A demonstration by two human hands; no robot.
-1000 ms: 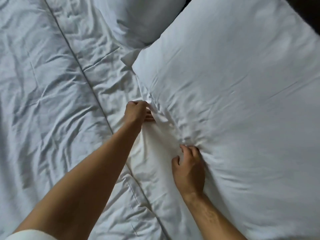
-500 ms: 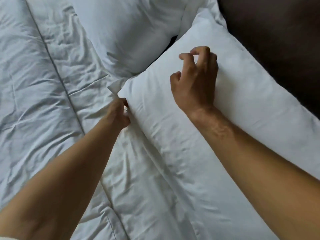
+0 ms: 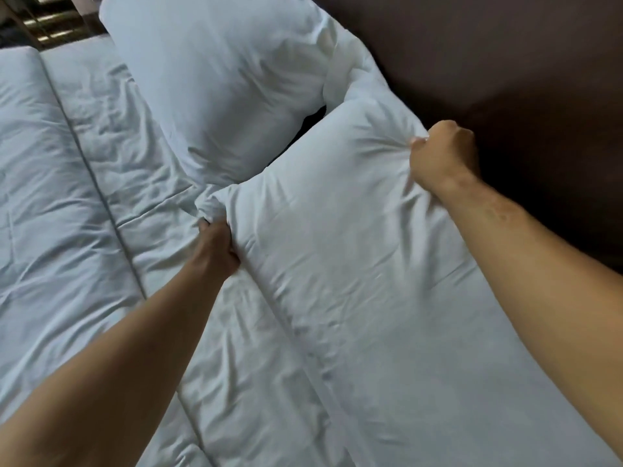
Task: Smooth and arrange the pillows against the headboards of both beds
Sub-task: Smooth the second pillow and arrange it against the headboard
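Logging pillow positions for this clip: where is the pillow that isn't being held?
In the head view, the second pillow lies upper centre, beyond the gripped pillow, its far end by the dark headboard, with the wrinkled duvet on its left.

Soft dim daylight is coming in from the left, washing the duvet bluish-white while the headboard is sinking into near-black shadow, the creases are casting gentle shadows, the near forearms are blurring slightly, and the wide lens is bending straight lines toward the edges.
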